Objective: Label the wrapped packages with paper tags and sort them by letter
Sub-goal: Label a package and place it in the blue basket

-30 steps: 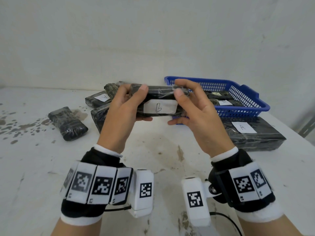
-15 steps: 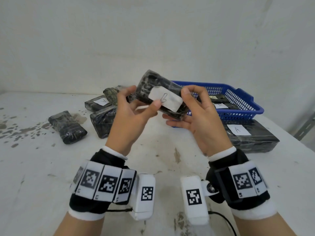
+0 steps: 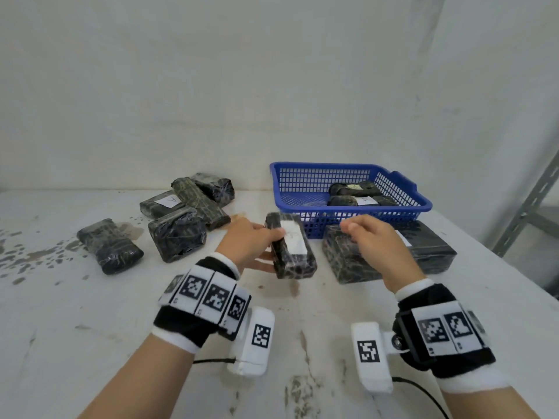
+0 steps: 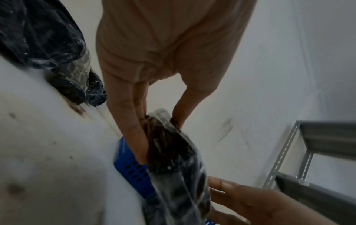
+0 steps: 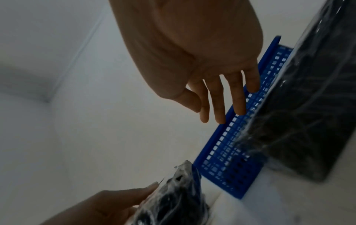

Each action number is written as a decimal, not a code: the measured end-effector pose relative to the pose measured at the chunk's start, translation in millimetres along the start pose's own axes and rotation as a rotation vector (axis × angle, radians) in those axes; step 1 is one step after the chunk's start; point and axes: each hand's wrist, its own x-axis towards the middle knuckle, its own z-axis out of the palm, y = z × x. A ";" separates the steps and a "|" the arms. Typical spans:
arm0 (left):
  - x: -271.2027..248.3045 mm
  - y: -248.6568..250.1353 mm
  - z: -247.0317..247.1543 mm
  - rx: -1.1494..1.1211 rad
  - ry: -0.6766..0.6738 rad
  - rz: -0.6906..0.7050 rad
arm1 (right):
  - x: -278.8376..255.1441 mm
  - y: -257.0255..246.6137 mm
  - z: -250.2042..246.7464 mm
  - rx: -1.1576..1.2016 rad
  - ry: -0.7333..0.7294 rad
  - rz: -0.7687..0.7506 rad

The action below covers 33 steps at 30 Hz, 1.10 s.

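I see the tagged package (image 3: 291, 250), dark and film-wrapped with a white paper tag (image 3: 294, 239) on its top face, just in front of the blue basket (image 3: 320, 189). Two tagged packages (image 3: 360, 195) lie inside the basket. A large tagged block (image 3: 429, 252) lies beside it, and five more packages (image 3: 178, 220) sit grouped at left.

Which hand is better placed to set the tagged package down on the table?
Left. The left hand already grips the tagged package between thumb and fingers, low over the table in front of the blue basket. The right hand is open, holds nothing, and hovers over the large package.
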 end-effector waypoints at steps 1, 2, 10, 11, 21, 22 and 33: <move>4.2 1.5 4.8 0.033 -0.012 -0.032 | 1.0 4.1 -2.6 -0.066 -0.011 0.002; 9.4 2.6 9.4 0.064 -0.019 -0.063 | 2.2 8.0 -5.2 -0.116 -0.021 0.009; 58.8 -9.3 38.9 0.315 0.006 -0.120 | 4.8 17.7 -14.4 -0.271 -0.097 0.060; 65.5 -11.7 41.3 0.345 0.001 -0.121 | 4.6 17.2 -14.6 -0.278 -0.101 0.057; 66.1 -10.1 54.6 0.682 0.048 -0.077 | 1.1 15.9 -14.7 -0.429 -0.179 0.026; 68.2 -12.0 54.4 0.695 0.046 -0.072 | 1.1 15.5 -15.3 -0.446 -0.185 0.018; 60.2 -6.6 3.4 0.485 0.256 0.119 | 8.5 16.5 -9.4 -0.135 -0.028 -0.005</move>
